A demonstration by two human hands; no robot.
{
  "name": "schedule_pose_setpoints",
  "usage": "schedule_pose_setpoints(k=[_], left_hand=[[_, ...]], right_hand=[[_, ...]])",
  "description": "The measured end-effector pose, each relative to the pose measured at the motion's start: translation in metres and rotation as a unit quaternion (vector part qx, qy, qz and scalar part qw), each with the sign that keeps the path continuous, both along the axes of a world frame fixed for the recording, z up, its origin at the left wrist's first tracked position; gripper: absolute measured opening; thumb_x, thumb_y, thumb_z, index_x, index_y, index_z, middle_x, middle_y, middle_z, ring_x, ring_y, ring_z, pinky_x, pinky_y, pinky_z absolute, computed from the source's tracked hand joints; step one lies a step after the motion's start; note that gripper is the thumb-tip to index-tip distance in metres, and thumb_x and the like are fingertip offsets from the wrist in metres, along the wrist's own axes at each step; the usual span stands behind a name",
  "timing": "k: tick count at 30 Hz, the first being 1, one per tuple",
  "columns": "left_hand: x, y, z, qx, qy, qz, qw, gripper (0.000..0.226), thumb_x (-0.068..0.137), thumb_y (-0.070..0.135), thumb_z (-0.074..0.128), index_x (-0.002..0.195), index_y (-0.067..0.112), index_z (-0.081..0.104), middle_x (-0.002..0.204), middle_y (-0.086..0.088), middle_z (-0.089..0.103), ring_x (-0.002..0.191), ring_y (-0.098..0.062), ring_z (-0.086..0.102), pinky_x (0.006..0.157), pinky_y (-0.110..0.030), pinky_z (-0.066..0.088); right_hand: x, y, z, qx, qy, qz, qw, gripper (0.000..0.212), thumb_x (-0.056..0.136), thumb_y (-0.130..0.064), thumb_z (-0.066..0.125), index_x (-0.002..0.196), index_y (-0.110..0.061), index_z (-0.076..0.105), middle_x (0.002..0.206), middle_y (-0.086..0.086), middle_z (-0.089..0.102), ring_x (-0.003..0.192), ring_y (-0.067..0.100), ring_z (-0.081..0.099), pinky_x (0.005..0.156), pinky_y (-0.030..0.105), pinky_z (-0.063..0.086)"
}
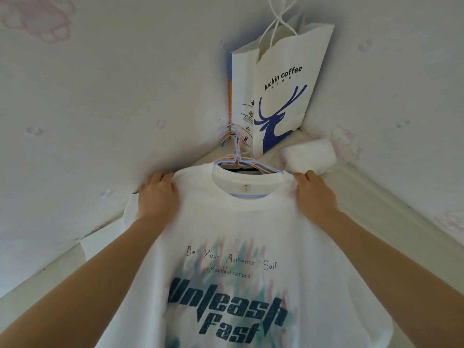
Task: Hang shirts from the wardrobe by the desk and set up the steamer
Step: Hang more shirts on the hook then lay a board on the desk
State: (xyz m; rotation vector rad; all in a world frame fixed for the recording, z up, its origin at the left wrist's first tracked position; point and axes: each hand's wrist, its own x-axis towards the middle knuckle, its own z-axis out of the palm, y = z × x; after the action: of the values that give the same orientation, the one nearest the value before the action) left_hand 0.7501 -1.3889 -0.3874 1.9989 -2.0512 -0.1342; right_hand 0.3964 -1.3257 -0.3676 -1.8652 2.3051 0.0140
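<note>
White shirt (246, 222) in both hands' grip

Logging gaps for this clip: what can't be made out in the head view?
- Hanger hooks: what they hang on is hidden behind the bag.
- Shirt hem: cut off by the bottom edge.
- Left hand and right hand fingertips: hidden behind the shirt's shoulders.
- Neck label: too small to read.
- Steamer: not in view.
</note>
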Motion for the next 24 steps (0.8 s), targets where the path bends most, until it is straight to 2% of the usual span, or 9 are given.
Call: schedule_pose_setpoints(k=[5,10,13,17,20,24], left_hand=[[-0.001,0.030,0.000,0.003,-0.011,-0.028,1.000,0.044,0.088,0.014,0.051,0.132,0.008,0.053,0.134,-0.014,0.054,0.118,-0.039,0.050,0.102,-0.050,0.038],[0.012,0.058,0.003,0.034,0.005,-0.027,0.999,0.047,0.087,0.008,0.053,0.133,0.006,0.050,0.148,-0.014,0.041,0.137,-0.036,0.034,0.109,-0.051,0.032],[0.018,0.082,0.004,0.037,0.006,-0.051,0.998,0.046,0.087,0.007,0.053,0.132,0.005,0.051,0.147,-0.015,0.043,0.137,-0.035,0.036,0.111,-0.049,0.031],[0.020,0.128,0.004,0.040,0.009,-0.094,0.995,0.037,0.096,0.015,0.044,0.130,0.004,0.054,0.135,-0.014,0.055,0.130,-0.032,0.047,0.110,-0.048,0.036],[0.024,0.168,0.004,0.044,0.019,-0.120,0.992,0.036,0.097,0.016,0.048,0.128,0.003,0.057,0.129,-0.013,0.061,0.123,-0.032,0.053,0.108,-0.046,0.040],[0.032,0.216,0.009,0.058,0.052,-0.150,0.986,0.034,0.090,0.009,0.056,0.124,0.002,0.059,0.122,-0.013,0.063,0.115,-0.032,0.056,0.101,-0.045,0.046]], right_hand=[[0.007,0.018,0.009,-0.017,0.024,0.008,1.000,0.048,0.090,-0.011,0.047,0.137,-0.009,0.040,0.125,0.012,0.049,0.107,0.033,0.051,0.079,0.041,0.046],[0.019,0.057,0.010,-0.047,-0.012,0.035,0.998,0.057,0.082,-0.004,0.054,0.137,0.001,0.042,0.133,0.018,0.051,0.121,0.037,0.048,0.098,0.044,0.041],[0.033,0.090,0.010,-0.024,-0.018,0.049,0.998,0.057,0.088,-0.007,0.048,0.143,0.000,0.034,0.144,0.017,0.042,0.133,0.033,0.038,0.112,0.042,0.031],[0.060,0.138,0.011,0.000,-0.035,0.016,0.999,0.058,0.093,-0.009,0.040,0.149,-0.006,0.022,0.153,0.011,0.029,0.142,0.027,0.025,0.118,0.038,0.021],[0.085,0.182,0.012,0.011,-0.040,0.015,0.999,0.062,0.093,-0.010,0.046,0.149,-0.005,0.020,0.153,0.013,0.028,0.142,0.028,0.024,0.118,0.039,0.020],[0.120,0.240,0.014,0.010,-0.062,-0.010,0.998,0.056,0.094,-0.009,0.042,0.147,-0.006,0.026,0.150,0.011,0.035,0.140,0.027,0.029,0.118,0.038,0.022]])
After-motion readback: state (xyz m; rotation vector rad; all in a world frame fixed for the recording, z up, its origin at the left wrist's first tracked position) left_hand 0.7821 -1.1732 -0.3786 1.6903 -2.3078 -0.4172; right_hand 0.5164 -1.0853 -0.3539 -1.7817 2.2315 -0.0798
